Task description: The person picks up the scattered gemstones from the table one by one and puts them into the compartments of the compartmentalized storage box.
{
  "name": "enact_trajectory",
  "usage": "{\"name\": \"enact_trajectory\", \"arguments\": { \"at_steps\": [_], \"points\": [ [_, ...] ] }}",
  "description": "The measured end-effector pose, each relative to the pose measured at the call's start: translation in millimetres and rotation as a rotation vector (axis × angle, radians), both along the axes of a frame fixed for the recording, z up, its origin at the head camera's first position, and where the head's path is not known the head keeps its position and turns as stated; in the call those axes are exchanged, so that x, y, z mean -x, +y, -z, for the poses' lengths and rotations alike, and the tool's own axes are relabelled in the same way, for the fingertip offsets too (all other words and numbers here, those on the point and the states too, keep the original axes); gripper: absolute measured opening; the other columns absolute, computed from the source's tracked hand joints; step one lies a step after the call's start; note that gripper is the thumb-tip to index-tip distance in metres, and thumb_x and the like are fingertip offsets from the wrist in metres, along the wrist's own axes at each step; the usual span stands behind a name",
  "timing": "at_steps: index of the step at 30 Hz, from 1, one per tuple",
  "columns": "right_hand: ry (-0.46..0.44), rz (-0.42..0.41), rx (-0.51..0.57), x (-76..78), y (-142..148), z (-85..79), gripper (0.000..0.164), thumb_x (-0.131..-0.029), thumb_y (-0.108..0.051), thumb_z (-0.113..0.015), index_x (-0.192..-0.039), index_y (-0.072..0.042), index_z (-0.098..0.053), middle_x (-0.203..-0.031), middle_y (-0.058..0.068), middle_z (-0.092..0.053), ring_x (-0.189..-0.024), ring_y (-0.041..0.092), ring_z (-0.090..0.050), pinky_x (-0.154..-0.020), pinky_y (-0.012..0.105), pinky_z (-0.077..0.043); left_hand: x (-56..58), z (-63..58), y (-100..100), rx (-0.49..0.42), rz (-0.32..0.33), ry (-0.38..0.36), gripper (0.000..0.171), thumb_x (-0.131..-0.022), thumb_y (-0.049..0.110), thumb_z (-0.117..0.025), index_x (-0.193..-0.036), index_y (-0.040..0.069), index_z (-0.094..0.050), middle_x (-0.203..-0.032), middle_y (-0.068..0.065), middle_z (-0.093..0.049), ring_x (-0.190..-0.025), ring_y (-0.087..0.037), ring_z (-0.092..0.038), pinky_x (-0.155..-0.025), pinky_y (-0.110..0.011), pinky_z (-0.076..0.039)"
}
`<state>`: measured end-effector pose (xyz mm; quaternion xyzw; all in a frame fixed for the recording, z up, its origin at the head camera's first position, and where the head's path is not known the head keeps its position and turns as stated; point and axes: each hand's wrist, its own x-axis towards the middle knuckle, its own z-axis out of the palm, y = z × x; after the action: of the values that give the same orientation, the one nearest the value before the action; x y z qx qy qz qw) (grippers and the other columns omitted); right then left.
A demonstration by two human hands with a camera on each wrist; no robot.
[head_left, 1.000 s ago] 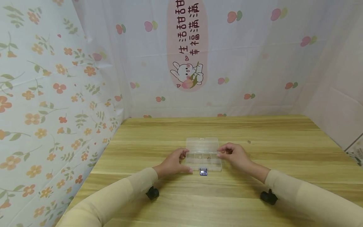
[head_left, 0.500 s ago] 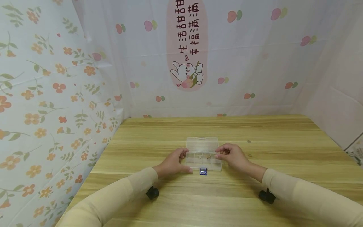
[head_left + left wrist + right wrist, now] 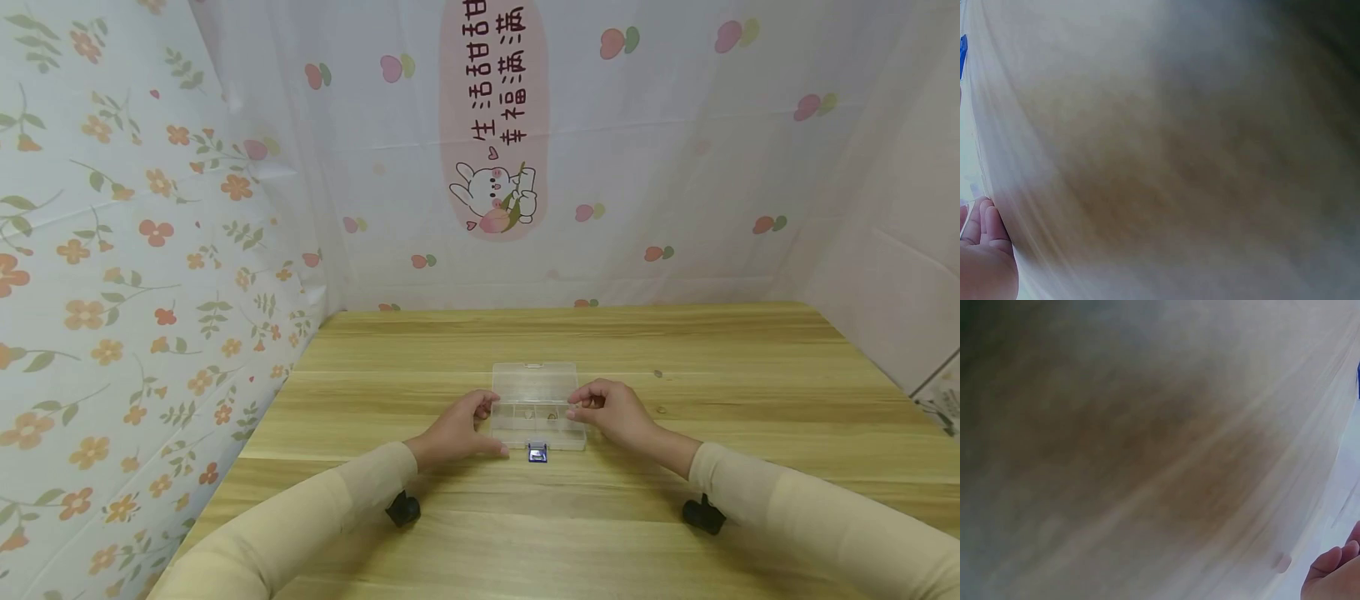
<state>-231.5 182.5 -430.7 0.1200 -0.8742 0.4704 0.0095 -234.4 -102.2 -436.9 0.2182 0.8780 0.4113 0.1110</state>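
Gripping the clear box's left edge is the curled left hand, lid already up, bits still inside, but I can't tell if the bent right hand pinches anything.

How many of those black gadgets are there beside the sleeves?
2 in view: one black gadget just below the left sleeve near its cuff, another just below the right sleeve near its cuff. The sleeves could hide more.

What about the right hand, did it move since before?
Yes: the right hand moved slightly left, away from the dark spot on the wooden table.
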Motion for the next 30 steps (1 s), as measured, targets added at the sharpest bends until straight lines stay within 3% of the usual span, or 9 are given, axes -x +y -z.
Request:
{"name": "enact_trajectory", "arguments": {
  "at_steps": [30],
  "points": [
    [-0.01,0.004,-0.018,0.8,0.5,-0.6,0.017,-0.083,-0.012,-0.078,-0.094,-0.001,-0.072,-0.083,0.004,-0.06,-0.074,0.018,-0.05,-0.06,0.026,-0.043,-2.3,-3.0,0.3,-0.006,0.004,-0.003,0.08,-0.073,0.026,-0.088,-0.139,0.007,-0.046,-0.118,0.001,-0.05,-0.105,-0.016,-0.046,-0.095,-0.035,-0.04]
  ]
}}
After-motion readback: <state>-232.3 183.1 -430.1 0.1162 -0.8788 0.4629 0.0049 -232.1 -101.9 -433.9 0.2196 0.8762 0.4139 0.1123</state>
